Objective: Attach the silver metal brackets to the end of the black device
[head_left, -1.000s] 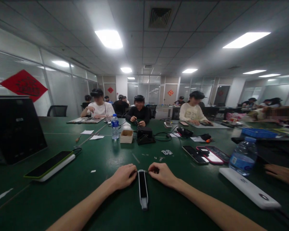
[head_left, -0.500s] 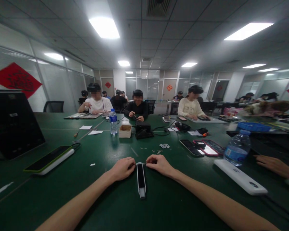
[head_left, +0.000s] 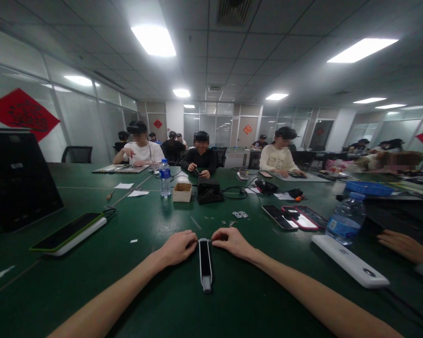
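A slim, long device point(head_left: 205, 265) with a white rim, a dark middle and a grey near end lies on the green table point(head_left: 254, 300), pointing toward me. My left hand point(head_left: 181, 246) rests by its far left corner with fingers curled together. On the far right corner, my right hand point(head_left: 231, 241) makes a pinch of thumb and forefinger. Whatever the fingertips of either hand hold is too small or hidden to tell. Beyond my right hand lie tiny metal pieces point(head_left: 231, 224) and a few small grey plates point(head_left: 239, 214).
Several phones point(head_left: 280, 217) lie right of centre, near a water bottle point(head_left: 346, 218) and a white power bank point(head_left: 350, 263). A co-worker's hand point(head_left: 405, 245) is at far right. On the left are a green-edged phone point(head_left: 68, 230) and a black monitor point(head_left: 19, 180). A small box point(head_left: 182, 192) stands ahead.
The view has shifted very slightly. Both hands keep their places at the device's far end, and the device lies where it was.
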A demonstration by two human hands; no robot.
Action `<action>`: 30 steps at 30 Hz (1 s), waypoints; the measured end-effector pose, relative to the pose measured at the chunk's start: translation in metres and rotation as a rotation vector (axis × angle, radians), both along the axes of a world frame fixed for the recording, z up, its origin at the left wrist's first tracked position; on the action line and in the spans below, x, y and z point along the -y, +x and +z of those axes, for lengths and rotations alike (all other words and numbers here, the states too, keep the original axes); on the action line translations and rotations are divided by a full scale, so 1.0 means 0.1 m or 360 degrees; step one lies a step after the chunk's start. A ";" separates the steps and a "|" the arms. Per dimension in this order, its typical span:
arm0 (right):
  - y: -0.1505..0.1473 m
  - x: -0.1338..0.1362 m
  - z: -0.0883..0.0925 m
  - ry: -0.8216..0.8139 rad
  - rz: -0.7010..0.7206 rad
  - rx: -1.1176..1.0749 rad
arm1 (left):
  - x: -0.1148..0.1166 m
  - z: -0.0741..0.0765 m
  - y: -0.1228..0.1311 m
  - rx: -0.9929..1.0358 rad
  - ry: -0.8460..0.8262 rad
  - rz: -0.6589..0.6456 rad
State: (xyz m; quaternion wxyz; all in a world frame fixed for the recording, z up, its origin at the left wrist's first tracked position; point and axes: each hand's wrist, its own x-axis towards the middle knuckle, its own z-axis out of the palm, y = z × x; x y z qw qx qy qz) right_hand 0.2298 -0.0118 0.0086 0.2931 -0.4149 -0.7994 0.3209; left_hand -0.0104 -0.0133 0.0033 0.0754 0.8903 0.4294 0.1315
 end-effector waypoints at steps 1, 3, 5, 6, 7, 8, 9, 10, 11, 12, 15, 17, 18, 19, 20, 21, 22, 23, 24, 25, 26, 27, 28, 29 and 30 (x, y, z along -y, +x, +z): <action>0.00 0.00 0.00 0.0002 0.0000 -0.0006 | 0.00 0.00 0.00 0.0003 0.0004 -0.0009; -0.01 -0.01 -0.01 0.0006 0.0004 -0.0015 | 0.00 0.00 0.00 0.0004 0.0004 -0.0017; -0.02 -0.02 -0.03 0.0020 0.0001 -0.0015 | 0.00 0.01 0.01 -0.0009 0.0009 -0.0014; -0.03 -0.03 -0.04 0.0029 -0.0004 -0.0014 | 0.00 0.01 0.01 -0.0019 0.0017 -0.0012; -0.04 -0.03 -0.05 0.0038 -0.0011 -0.0012 | 0.00 0.02 0.01 -0.0027 0.0022 -0.0014; -0.04 -0.04 -0.06 0.0046 -0.0022 -0.0013 | 0.00 0.02 0.01 -0.0032 0.0025 -0.0017; -0.05 -0.04 -0.06 0.0053 -0.0031 -0.0015 | 0.00 0.01 0.01 -0.0034 0.0023 -0.0017; -0.05 -0.04 -0.07 0.0057 -0.0033 -0.0016 | 0.00 0.01 0.01 -0.0034 0.0016 -0.0012; -0.05 -0.04 -0.08 0.0059 -0.0033 -0.0013 | 0.00 0.01 0.01 -0.0036 0.0007 -0.0005; -0.05 -0.04 -0.08 0.0058 -0.0029 -0.0007 | 0.00 0.01 0.01 -0.0037 0.0001 0.0000; -0.04 -0.05 -0.10 0.0062 -0.0009 0.0038 | 0.00 0.01 0.01 -0.0041 -0.0005 0.0006; -0.04 -0.06 -0.11 0.0085 -0.0009 0.0063 | 0.00 0.01 0.01 -0.0048 0.0001 0.0007; -0.04 -0.06 -0.11 0.0096 -0.0006 0.0069 | 0.00 0.01 0.01 -0.0048 0.0004 0.0005; -0.03 -0.06 -0.11 0.0105 -0.0004 0.0072 | -0.01 0.01 0.01 -0.0049 0.0007 0.0003; -0.03 -0.06 -0.11 0.0109 0.0000 0.0072 | -0.01 0.01 0.01 -0.0046 0.0011 0.0000; -0.03 -0.06 -0.11 0.0111 0.0007 0.0072 | -0.01 0.01 0.01 -0.0042 0.0013 -0.0003; -0.04 -0.06 -0.11 0.0113 0.0014 0.0072 | 0.00 0.01 0.01 -0.0039 0.0014 -0.0003; -0.04 -0.06 -0.10 0.0115 0.0018 0.0074 | 0.00 0.01 0.01 -0.0040 0.0012 -0.0001; -0.04 -0.05 -0.10 0.0120 0.0016 0.0076 | 0.00 0.02 0.01 -0.0041 0.0010 0.0003; -0.04 -0.05 -0.10 0.0126 0.0012 0.0077 | 0.01 0.02 0.01 -0.0037 0.0008 0.0007; -0.04 -0.05 -0.10 0.0130 0.0006 0.0076 | 0.01 0.03 0.01 -0.0031 0.0002 0.0006; -0.04 -0.05 -0.10 0.0133 0.0001 0.0075 | 0.02 0.04 0.01 -0.0022 -0.0004 0.0002; -0.04 -0.05 -0.10 0.0135 -0.0005 0.0072 | 0.02 0.05 0.02 -0.0015 -0.0009 -0.0003; -0.04 -0.05 -0.10 0.0138 -0.0005 0.0067 | 0.03 0.05 0.02 -0.0010 -0.0012 -0.0005; -0.04 -0.05 -0.10 0.0140 0.0001 0.0062 | 0.03 0.06 0.02 -0.0008 -0.0017 -0.0006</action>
